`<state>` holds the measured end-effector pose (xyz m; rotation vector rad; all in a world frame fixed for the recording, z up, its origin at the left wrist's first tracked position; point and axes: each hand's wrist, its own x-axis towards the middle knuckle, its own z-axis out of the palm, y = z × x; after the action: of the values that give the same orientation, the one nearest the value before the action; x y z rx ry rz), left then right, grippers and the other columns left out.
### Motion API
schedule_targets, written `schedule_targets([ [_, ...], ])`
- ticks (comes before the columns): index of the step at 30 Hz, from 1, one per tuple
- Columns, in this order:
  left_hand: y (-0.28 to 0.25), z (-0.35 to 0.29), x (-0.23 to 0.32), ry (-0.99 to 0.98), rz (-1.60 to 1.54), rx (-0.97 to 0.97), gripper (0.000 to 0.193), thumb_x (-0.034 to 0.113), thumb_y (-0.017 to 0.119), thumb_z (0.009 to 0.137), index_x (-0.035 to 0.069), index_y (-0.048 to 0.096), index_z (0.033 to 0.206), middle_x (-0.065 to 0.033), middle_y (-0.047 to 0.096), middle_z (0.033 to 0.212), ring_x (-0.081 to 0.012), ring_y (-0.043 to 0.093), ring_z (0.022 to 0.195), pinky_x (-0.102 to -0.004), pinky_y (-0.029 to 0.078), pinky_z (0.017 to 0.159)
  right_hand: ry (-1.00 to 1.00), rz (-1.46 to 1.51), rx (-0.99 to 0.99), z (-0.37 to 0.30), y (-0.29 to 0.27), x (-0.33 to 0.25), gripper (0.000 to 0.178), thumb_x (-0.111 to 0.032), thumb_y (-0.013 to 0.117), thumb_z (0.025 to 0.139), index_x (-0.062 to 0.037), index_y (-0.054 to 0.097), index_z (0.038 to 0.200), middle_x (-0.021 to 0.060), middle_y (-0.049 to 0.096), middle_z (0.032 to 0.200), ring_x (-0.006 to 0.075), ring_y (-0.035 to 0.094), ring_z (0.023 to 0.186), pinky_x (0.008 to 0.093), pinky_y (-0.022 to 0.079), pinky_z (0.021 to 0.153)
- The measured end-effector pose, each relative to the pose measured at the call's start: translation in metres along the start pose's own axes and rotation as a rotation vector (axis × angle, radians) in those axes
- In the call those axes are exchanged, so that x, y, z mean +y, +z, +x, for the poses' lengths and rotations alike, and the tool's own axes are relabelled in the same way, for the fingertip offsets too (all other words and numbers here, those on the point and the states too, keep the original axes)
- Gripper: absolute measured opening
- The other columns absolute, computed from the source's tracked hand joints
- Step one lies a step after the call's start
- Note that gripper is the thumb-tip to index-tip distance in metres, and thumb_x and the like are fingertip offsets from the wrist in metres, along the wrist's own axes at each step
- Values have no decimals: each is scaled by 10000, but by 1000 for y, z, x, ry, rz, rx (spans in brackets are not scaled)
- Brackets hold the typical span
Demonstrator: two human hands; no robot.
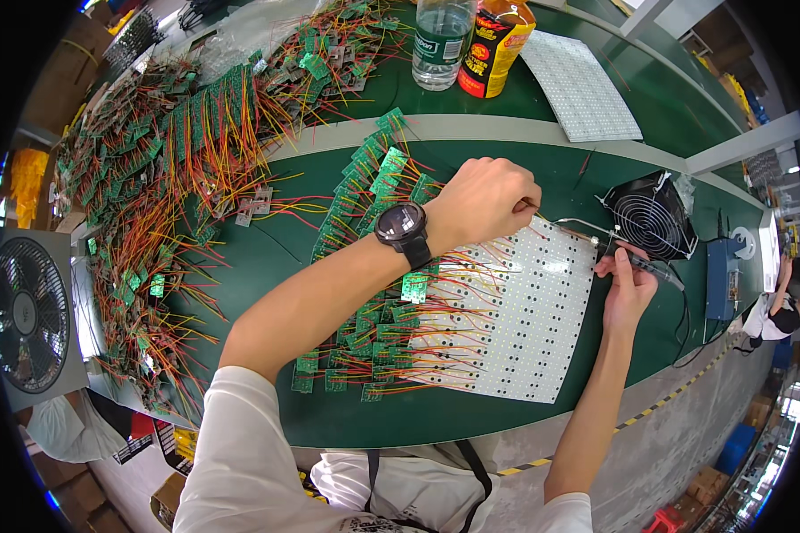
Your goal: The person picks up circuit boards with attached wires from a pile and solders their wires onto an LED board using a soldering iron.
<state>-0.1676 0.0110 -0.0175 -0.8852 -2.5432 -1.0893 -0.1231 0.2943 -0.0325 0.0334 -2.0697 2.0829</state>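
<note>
My left hand (493,200), a watch on its wrist, is closed over the far edge of a white LED panel (542,329). What its curled fingers hold, if anything, is hidden. In my right hand (629,289), past the panel's right edge, is a soldering iron (653,266) with a dark handle and a cord. Its thin metal end points left toward my left fingers. Red and yellow wires (458,324) run across the panel's left part to small green circuit boards (391,333) lying in rows beneath and beside my left forearm.
A large heap of wired boards (151,169) covers the table's left side. At the back stand a water bottle (440,49) and an orange drink bottle (496,49), near another white panel (587,89). A black fan (653,213) and a blue box (724,277) are at right.
</note>
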Motion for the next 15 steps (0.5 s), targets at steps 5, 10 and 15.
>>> schedule_targets([
  [5, 0, -1, -1, 2, -4, 6, 46, 93, 659, 747, 53, 682, 750, -62, 617, 710, -297, 619, 667, -390, 481, 590, -2, -22, -18, -1, 1, 0, 215, -99, 629, 937, 55, 618, 1087, 105, 665, 795, 160, 615, 658, 273, 466, 619],
  [10, 0, -1, 0, 5, -17, 17, 44, 91, 656, 745, 54, 679, 745, -66, 615, 709, -303, 618, 669, -394, 479, 590, -2, -42, -13, -1, -1, 1, 216, -104, 632, 938, 53, 628, 1086, 99, 664, 796, 157, 615, 657, 270, 467, 617],
  [15, 0, -1, 1, -14, -17, 3, 39, 88, 656, 741, 55, 675, 740, -68, 615, 711, -310, 616, 671, -402, 477, 589, -2, -40, -16, -1, -1, 2, 217, -107, 640, 934, 52, 631, 1081, 97, 667, 799, 155, 617, 657, 266, 466, 609],
])
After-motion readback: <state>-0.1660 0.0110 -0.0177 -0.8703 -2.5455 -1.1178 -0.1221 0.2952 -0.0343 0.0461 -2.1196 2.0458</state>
